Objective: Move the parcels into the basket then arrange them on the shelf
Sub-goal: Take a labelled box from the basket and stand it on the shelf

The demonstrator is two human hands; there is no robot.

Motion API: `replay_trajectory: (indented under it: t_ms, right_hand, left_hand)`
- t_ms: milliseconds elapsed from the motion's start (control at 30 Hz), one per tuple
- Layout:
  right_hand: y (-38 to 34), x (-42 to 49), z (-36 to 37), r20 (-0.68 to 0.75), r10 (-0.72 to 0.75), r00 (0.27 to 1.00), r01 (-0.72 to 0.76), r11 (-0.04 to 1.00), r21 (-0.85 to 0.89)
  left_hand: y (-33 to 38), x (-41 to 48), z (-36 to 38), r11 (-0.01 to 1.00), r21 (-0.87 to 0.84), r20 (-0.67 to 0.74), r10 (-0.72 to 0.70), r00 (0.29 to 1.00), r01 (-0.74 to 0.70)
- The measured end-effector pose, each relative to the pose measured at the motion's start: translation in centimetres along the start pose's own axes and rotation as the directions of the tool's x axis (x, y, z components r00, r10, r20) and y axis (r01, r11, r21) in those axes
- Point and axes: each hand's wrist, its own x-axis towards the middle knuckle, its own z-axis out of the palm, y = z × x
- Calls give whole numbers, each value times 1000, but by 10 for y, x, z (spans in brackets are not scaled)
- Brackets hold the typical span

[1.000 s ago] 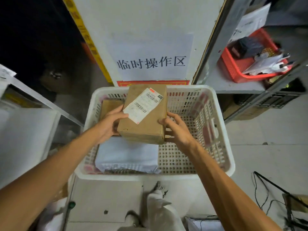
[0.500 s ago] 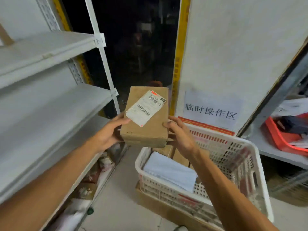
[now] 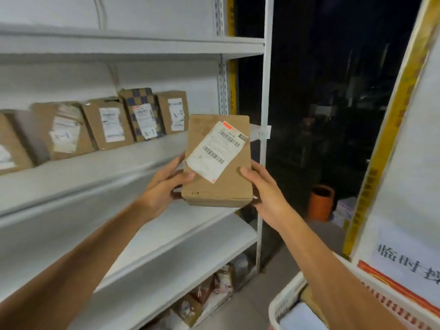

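Observation:
I hold a brown cardboard parcel (image 3: 228, 177) with a white barcode label in front of the white shelf (image 3: 95, 167). My left hand (image 3: 164, 186) grips its left edge, thumb on top. My right hand (image 3: 266, 194) grips its right edge. The parcel hangs in the air just right of a row of several brown parcels (image 3: 107, 125) standing on the middle shelf board. The white basket (image 3: 283, 303) shows at the bottom right corner, with a pale grey bag parcel (image 3: 302, 317) inside.
A white upright post (image 3: 264, 139) marks the shelf's right end. Lower shelf boards are bare; mixed packets (image 3: 209, 296) lie on the floor level. An orange bin (image 3: 320, 202) stands in the dark gap. A white sign panel (image 3: 404, 210) with yellow edging rises at right.
Both hands lifted the parcel out of the basket and carried it up and left. The view swung from the basket to the shelf, bringing the row of parcels into sight.

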Motion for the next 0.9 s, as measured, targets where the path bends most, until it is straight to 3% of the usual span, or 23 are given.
replay_trajectory:
  t_ms: [133,300,567,900]
  right_hand:
    - [-9,19,38,131,-7,991,2,999,34]
    - [10,30,99,269,21,963,-46,995,86]
    - [37,43,198,472,45,880,-73,996,42]
    - [52,45,350,620,4,784,-31,999,33]
  left_hand:
    - [22,-29,-28,991,129,-143,63,988,-45]
    - [40,-83,-64,982,187,-340,59,939,6]
    - [57,-164,-123,966,242,-533,56,844,88]
    - [86,-251,-218,948,293,-695,125,708,120]
